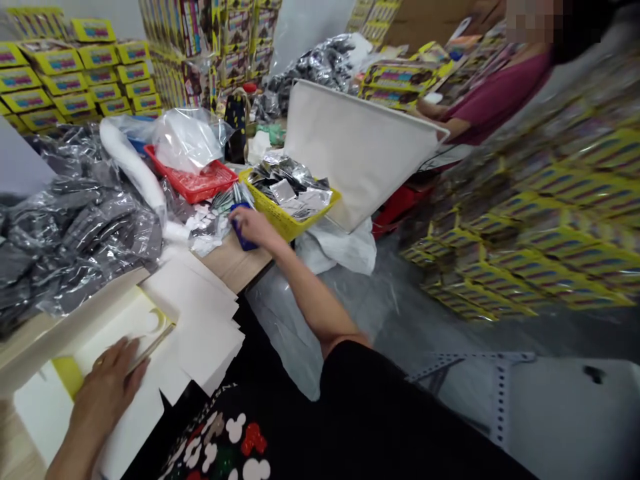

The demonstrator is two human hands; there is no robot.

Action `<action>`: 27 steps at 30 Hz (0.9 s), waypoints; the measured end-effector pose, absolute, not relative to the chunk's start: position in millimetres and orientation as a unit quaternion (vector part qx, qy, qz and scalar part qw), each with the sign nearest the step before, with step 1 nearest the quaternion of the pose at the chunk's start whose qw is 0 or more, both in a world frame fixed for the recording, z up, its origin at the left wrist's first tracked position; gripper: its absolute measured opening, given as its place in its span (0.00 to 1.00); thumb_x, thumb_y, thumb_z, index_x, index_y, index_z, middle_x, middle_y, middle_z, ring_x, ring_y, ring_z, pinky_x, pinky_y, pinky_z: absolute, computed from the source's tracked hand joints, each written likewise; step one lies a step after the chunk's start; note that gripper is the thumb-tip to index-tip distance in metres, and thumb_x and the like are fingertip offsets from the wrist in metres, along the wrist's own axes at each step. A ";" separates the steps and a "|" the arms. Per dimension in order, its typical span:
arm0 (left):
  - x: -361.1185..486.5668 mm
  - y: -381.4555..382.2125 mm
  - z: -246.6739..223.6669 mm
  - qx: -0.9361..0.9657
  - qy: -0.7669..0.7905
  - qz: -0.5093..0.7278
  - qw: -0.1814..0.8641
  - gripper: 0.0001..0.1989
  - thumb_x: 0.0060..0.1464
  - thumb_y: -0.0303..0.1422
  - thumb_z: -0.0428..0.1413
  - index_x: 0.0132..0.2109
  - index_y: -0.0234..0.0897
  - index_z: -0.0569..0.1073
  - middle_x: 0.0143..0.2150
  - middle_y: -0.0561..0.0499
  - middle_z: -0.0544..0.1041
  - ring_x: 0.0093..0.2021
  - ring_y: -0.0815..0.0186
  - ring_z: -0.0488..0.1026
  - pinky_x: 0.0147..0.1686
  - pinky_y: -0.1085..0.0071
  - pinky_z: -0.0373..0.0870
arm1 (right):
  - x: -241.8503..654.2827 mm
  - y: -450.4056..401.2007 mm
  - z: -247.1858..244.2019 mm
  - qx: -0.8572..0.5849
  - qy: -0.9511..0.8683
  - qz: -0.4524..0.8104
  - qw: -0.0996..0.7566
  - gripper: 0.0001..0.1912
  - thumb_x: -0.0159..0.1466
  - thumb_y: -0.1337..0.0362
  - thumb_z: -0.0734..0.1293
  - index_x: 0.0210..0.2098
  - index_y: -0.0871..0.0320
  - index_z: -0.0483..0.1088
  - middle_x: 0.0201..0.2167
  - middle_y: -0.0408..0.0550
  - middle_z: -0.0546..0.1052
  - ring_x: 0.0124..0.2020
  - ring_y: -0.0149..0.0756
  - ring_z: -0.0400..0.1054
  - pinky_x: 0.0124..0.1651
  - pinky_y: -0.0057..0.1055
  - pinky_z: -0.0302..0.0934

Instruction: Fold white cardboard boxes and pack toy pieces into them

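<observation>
My left hand (107, 383) lies on an unfolded white carton (135, 320) with yellow patches, its fingers apart over the inner panel. More flat white carton sheets (200, 320) are fanned out beside it. At the table's edge, my right hand (253, 227) reaches out and is closed on a dark blue object (244, 233), mostly covered by the fingers. Next to that hand is a yellow basket (285, 223) filled with silver sachets (293, 187). Small white packets (207, 223) are scattered to its left.
A red basket (193, 183) holds clear plastic bags. Grey wrapped items (85, 227) are heaped at the left. Behind the yellow basket leans a large white tray (350, 140). A person (505, 93) works beyond it. Yellow boxes (525, 227) are stacked at the right.
</observation>
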State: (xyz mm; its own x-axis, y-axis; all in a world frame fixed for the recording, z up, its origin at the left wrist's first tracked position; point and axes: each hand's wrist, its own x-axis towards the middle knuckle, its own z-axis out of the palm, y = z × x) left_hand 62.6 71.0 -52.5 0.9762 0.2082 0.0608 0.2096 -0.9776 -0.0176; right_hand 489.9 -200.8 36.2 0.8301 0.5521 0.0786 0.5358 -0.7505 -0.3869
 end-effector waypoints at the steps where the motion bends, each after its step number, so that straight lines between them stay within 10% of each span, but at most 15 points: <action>1: 62.9 70.6 -52.1 -0.994 -0.105 -0.028 0.011 0.31 0.72 0.49 0.44 0.66 0.36 0.78 0.69 0.35 0.75 0.64 0.44 0.76 0.60 0.46 0.79 | 509.4 -212.7 46.7 -0.944 -0.236 -0.017 0.230 0.24 0.71 0.73 0.58 0.62 0.58 0.74 0.56 0.56 0.82 0.57 0.46 0.76 0.62 0.39 0.68; 6: 64.4 67.9 -49.5 -0.993 -0.117 -0.030 0.010 0.33 0.72 0.50 0.42 0.66 0.35 0.78 0.69 0.35 0.76 0.64 0.43 0.76 0.60 0.45 0.79 | 584.3 -263.1 75.3 -0.979 0.001 -0.021 0.203 0.25 0.69 0.66 0.67 0.62 0.73 0.72 0.61 0.80 0.74 0.62 0.66 0.72 0.63 0.59 0.66; 12: 65.0 67.5 -49.4 -0.993 -0.120 -0.019 0.008 0.33 0.72 0.50 0.40 0.66 0.37 0.78 0.68 0.37 0.77 0.64 0.45 0.77 0.60 0.47 0.79 | 597.8 -274.6 76.2 -0.976 -0.059 0.029 0.209 0.11 0.66 0.69 0.70 0.47 0.62 0.79 0.49 0.61 0.82 0.52 0.51 0.77 0.55 0.37 0.70; 17: 64.4 69.5 -49.7 -0.993 -0.120 -0.021 0.004 0.32 0.71 0.50 0.42 0.65 0.37 0.79 0.68 0.37 0.77 0.64 0.43 0.77 0.62 0.47 0.78 | 623.7 -296.7 97.9 -0.964 -0.055 -0.041 0.256 0.25 0.66 0.76 0.65 0.62 0.64 0.74 0.56 0.62 0.80 0.55 0.48 0.76 0.57 0.37 0.68; 21: 62.4 69.2 -48.1 -0.992 -0.127 -0.015 -0.013 0.32 0.71 0.50 0.42 0.66 0.39 0.78 0.69 0.38 0.76 0.64 0.43 0.77 0.61 0.46 0.79 | 652.5 -295.7 102.8 -0.958 -0.039 0.025 0.282 0.17 0.57 0.80 0.69 0.44 0.66 0.81 0.33 0.57 0.81 0.40 0.49 0.78 0.47 0.39 0.71; 27: 58.4 76.9 -54.5 -0.988 -0.145 -0.003 -0.049 0.31 0.69 0.50 0.45 0.67 0.42 0.77 0.71 0.41 0.75 0.66 0.44 0.76 0.62 0.44 0.78 | 663.8 -297.7 93.5 -0.948 -0.014 -0.022 0.317 0.06 0.54 0.75 0.73 0.33 0.63 0.78 0.29 0.57 0.77 0.51 0.57 0.77 0.52 0.40 0.71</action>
State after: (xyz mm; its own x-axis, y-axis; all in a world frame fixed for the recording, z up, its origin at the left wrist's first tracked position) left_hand 58.4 76.9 -54.5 0.9581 0.2862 -0.0084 0.2857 -0.9534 0.0975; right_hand 663.8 -297.7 93.5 0.9987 0.0128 0.0496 0.0401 -0.7982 -0.6010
